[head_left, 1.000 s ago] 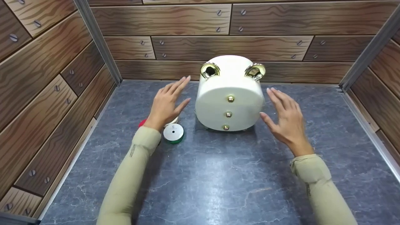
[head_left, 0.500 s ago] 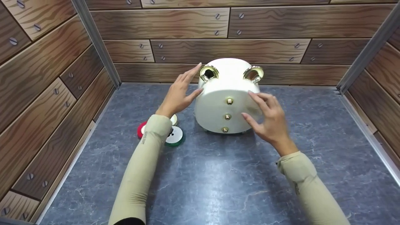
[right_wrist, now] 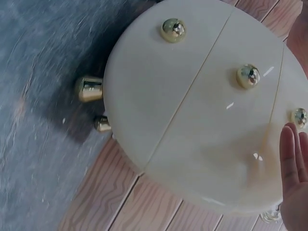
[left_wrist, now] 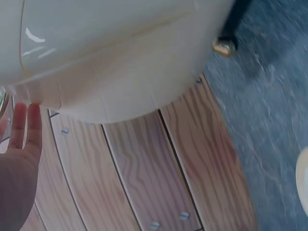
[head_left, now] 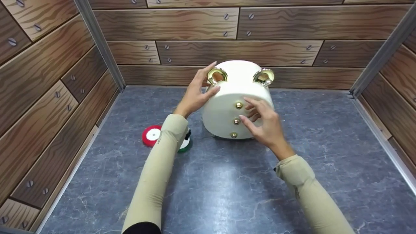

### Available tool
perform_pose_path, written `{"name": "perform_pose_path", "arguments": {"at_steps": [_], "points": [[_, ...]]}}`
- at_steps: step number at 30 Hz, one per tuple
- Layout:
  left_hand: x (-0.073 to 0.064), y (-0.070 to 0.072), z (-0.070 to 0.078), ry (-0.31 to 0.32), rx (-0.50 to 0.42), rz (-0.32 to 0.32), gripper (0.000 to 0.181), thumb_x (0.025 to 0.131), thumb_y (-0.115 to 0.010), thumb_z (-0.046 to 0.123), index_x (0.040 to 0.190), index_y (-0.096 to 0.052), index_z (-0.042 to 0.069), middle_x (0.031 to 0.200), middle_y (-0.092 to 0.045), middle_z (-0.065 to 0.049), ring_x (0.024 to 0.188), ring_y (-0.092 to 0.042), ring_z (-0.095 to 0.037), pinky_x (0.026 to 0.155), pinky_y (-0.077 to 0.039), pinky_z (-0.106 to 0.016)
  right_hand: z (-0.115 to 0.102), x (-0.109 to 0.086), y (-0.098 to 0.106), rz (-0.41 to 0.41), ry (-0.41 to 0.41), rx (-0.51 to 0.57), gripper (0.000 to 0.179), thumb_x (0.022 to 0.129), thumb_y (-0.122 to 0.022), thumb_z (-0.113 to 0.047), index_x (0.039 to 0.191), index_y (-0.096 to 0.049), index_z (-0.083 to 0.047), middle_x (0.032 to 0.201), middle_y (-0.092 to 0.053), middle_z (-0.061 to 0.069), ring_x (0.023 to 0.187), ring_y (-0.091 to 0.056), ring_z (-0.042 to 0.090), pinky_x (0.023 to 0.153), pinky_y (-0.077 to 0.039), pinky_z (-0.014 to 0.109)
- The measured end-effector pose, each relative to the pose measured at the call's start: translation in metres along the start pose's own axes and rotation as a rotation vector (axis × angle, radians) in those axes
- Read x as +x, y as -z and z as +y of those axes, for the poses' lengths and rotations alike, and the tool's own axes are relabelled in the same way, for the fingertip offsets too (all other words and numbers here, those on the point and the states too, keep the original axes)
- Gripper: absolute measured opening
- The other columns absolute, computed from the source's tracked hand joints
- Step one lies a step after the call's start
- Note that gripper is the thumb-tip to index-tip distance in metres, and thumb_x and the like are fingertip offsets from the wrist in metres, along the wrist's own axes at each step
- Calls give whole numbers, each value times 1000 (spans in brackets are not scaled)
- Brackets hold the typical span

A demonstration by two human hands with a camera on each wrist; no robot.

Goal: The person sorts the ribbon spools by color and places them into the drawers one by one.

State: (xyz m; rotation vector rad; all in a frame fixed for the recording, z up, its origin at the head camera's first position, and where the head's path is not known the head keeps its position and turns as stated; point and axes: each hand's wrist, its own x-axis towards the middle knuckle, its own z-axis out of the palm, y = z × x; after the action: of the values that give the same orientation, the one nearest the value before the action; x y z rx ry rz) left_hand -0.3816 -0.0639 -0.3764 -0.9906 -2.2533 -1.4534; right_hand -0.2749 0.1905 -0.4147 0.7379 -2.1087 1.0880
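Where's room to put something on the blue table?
Bare table lies between left sleeve and right sleeve, in front of the white box, and from right sleeve to right wall. Crowded: red spool, green spool around left sleeve.

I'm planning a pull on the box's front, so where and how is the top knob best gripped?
Probably by the rounded sides of the top knob, coming straight at it from the front. It is a small ball jutting from the front of the white box, so the fingers could close around it. The right hand is closer.
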Motion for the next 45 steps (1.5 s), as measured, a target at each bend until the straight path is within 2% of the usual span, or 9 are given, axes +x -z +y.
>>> {"name": "perform_pose_path", "arguments": {"at_steps": [4, 9, 14, 19, 23, 29, 33, 36, 45], "points": [[5, -4, 1, -10, -38, 30, 71, 98, -72, 31, 161, -39, 22, 143, -52, -4, 120, -58, -14, 103, -52, -45, 1, 1, -7, 8, -52, 55, 49, 89, -81, -10, 136, -65, -4, 105, -71, 13, 80, -70, 21, 69, -62, 29], [9, -7, 2, 8, -63, 52, 67, 98, -73, 29, 158, -44, 23, 142, -57, -2, 118, -60, -13, 101, -52, -41, 2, 4, -14, 32, -90, 69, 42, 91, -79, -9, 131, -67, -5, 99, -73, 11, 78, -71, 20, 70, -61, 25], [11, -8, 3, 23, -86, 63, 64, 98, -73, 21, 157, -46, 19, 144, -59, -5, 118, -61, -18, 102, -50, -44, 3, 6, -20, 55, -109, 70, 34, 92, -77, -12, 124, -70, -5, 94, -76, 11, 77, -73, 21, 69, -60, 19], [7, -7, 18, 26, -135, 70, 59, 98, -70, 10, 154, -48, 11, 131, -65, -14, 114, -63, -25, 102, -49, -47, 3, 8, -24, 48, -135, 120, 28, 93, -76, -11, 118, -70, -3, 93, -77, 10, 78, -74, 22, 70, -60, 17], [7, -7, 27, 44, -153, 60, 56, 98, -68, 9, 151, -50, 10, 125, -67, -15, 110, -64, -23, 100, -51, -39, 5, 9, -27, 68, -163, 148, 25, 92, -77, -7, 115, -69, -1, 91, -77, 10, 77, -73, 20, 70, -61, 19], [12, -12, 7, 47, -151, 89, 52, 99, -68, 10, 149, -53, 12, 135, -63, -12, 109, -65, -21, 93, -51, -31, 2, 11, -32, 87, -203, 182, 25, 90, -78, -2, 113, -69, 0, 89, -78, 14, 75, -75, 27, 70, -60, 17], [15, -14, -4, 10, -152, 118, 49, 100, -69, 13, 147, -55, 14, 142, -61, -6, 117, -65, -27, 97, -51, -31, 2, 14, -34, 92, -200, 199, 24, 90, -77, 0, 112, -69, 2, 88, -77, 17, 75, -75, 32, 70, -60, 18], [16, -15, -8, -25, -143, 121, 47, 101, -67, 14, 147, -56, 15, 145, -59, -5, 123, -64, -28, 101, -51, -32, 2, 13, -34, 97, -198, 196, 21, 91, -76, 1, 110, -69, 2, 86, -77, 15, 73, -75, 29, 69, -60, 18], [17, -17, -11, -53, -110, 131, 44, 102, -65, 11, 146, -57, 15, 145, -60, -4, 121, -63, -12, 102, -53, -37, 5, 11, -34, 101, -173, 183, 17, 93, -75, -2, 108, -69, 0, 82, -77, 9, 70, -73, 18, 67, -61, 21]]}}
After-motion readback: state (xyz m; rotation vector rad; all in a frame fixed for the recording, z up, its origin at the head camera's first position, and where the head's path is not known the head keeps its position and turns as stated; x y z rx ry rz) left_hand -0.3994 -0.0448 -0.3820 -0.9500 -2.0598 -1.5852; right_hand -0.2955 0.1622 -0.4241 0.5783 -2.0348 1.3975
